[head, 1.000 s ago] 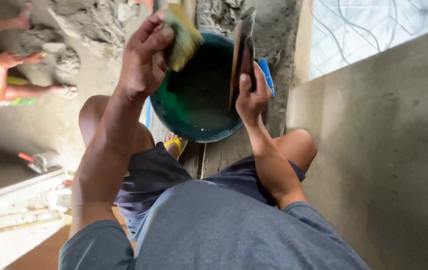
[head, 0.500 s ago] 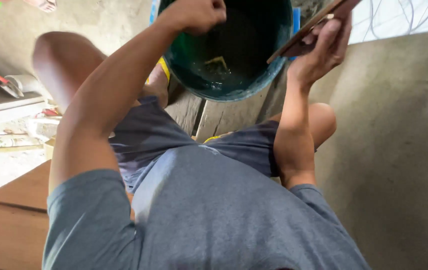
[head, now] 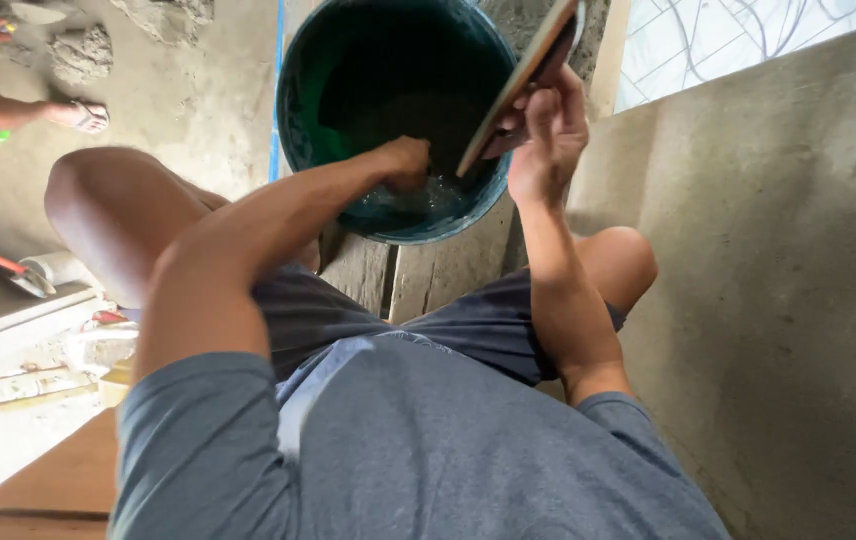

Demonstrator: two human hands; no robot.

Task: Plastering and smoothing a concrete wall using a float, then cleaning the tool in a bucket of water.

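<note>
The left hand (head: pixel 406 162) is dipping into the green bucket (head: pixel 298 120), fingers curled, contents unclear; the right hand (head: pixel 545 140) is gripping a flat board (head: pixel 518 85), tilting it over the rim.

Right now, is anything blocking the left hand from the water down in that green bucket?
Nothing visible does. The left hand is already down inside the green bucket, at the shallow water at its bottom. The flat wooden board, held by the right hand, leans over the rim beside it, not across its path.
</note>
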